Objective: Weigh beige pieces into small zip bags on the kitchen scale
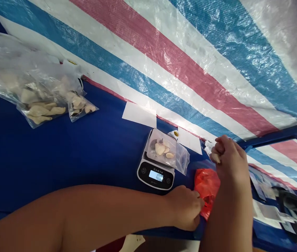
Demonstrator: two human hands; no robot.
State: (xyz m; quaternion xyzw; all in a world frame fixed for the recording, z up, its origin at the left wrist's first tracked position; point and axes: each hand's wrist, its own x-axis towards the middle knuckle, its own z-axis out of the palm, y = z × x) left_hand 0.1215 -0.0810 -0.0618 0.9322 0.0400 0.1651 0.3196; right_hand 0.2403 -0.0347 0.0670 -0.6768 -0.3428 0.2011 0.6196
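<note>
- The right hand (228,157) was clenched in a pinch, its fingers (218,148) gripping a pale piece (215,158), with a small white slip (208,147) just beside them.
- The left hand (183,206) was loosely curled at the edge of a crumpled red plastic bag (206,190), touching it; whether it gripped the bag could not be told.
- Between the hands and a little ahead lay a black kitchen scale (155,176), with a lit display, carrying a clear bag (161,148) of pale, chunky pieces.
- Two white paper sheets (139,114) lay on the smooth blue bench top (59,164), near the scale.
- Further left lay a large, crinkled clear plastic bag (30,91) of pale, elongated pieces, with a smaller clear bag (81,106) against it.
- Behind the bench stretched a woven plastic tarp (164,70), striped blue, white and red.
- At the right lay a black coiled cable (292,210) among papers, partly hidden.
</note>
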